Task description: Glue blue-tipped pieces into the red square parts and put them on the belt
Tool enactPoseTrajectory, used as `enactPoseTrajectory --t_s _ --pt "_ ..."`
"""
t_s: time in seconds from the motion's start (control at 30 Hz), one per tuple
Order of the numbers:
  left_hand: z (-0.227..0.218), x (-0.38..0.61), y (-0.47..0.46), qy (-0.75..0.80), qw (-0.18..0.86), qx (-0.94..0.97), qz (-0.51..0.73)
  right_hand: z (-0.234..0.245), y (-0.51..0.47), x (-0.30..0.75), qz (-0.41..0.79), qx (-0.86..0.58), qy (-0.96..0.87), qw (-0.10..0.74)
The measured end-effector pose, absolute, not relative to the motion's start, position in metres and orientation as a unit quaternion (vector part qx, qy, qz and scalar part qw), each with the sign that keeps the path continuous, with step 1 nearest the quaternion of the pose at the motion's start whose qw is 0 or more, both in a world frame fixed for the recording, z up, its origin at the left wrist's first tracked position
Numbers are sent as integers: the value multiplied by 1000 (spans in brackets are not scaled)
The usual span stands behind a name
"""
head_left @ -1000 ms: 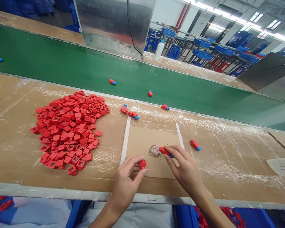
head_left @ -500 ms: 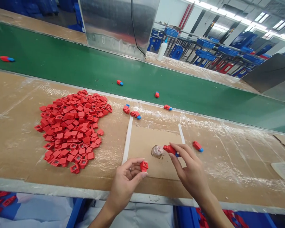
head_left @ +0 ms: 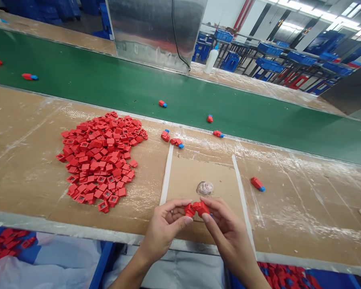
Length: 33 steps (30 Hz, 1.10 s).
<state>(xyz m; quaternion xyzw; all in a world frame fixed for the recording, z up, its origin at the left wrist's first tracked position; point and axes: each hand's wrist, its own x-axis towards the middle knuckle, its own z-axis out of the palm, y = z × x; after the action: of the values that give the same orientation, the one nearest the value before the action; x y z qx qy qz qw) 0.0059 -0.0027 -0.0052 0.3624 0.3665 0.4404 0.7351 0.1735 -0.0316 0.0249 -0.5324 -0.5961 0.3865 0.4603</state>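
My left hand pinches a small red square cap between thumb and forefinger. My right hand grips a red plug-like piece, and the two pieces touch end to end above the cardboard pad. Just beyond them sits a small round dab of greyish paste on the pad. A big heap of red square caps lies to the left on the taped bench.
Loose red-and-blue pieces lie on the bench and on the green conveyor belt, such as one. A metal housing stands behind the belt, a white bottle beside it. Bins of red parts sit below the bench edge.
My right hand drew the red piece back from the paste dab toward me and met the cap in my left hand. The camera view shifted left.
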Motion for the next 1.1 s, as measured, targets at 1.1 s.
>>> enactPoseTrajectory --t_s 1.1 --pt "-1 3 0 355 722 413 426 18 -38 174 288 -510 -724 366"
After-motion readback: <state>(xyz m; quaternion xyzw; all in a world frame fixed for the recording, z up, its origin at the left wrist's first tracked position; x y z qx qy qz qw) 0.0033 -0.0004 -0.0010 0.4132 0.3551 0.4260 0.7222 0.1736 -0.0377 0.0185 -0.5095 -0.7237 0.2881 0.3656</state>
